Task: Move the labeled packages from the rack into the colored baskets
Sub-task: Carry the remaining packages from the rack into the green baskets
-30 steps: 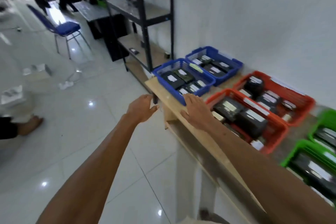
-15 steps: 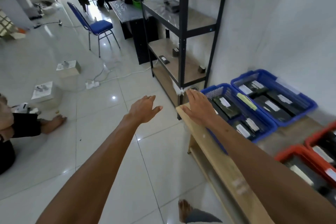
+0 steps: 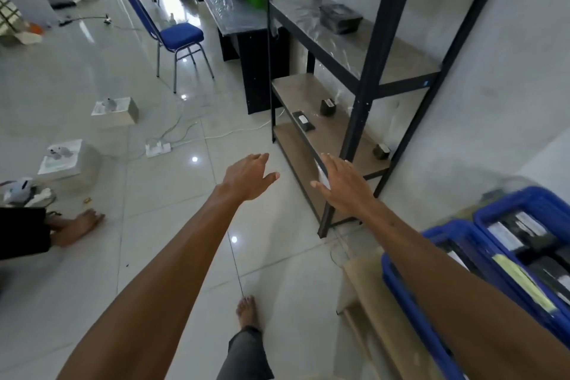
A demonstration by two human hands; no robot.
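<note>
A black metal rack [image 3: 371, 49] with wooden shelves stands against the white wall. A flat black labeled package [image 3: 303, 121] and two small dark packages [image 3: 328, 107] [image 3: 381, 151] lie on its lower shelf; a larger dark package [image 3: 339, 19] sits on the upper shelf. Two blue baskets [image 3: 407, 299] [image 3: 524, 203] holding labeled packages rest on a low wooden bench at the lower right. My left hand [image 3: 248, 177] hovers over the floor, fingers relaxed, empty. My right hand [image 3: 342, 185] is stretched out flat in front of the rack's lower shelf, empty.
A blue chair [image 3: 175, 37] and a dark desk [image 3: 243, 28] stand further back. A power strip [image 3: 158, 148] with cables and small boxes [image 3: 115, 109] lie on the tiled floor. Another person's foot [image 3: 77, 225] is at the left. My own foot [image 3: 246, 311] is below.
The view has swung left from the baskets toward the rack. Both my hands have left the bench edge and now reach out toward the rack's lower shelf.
</note>
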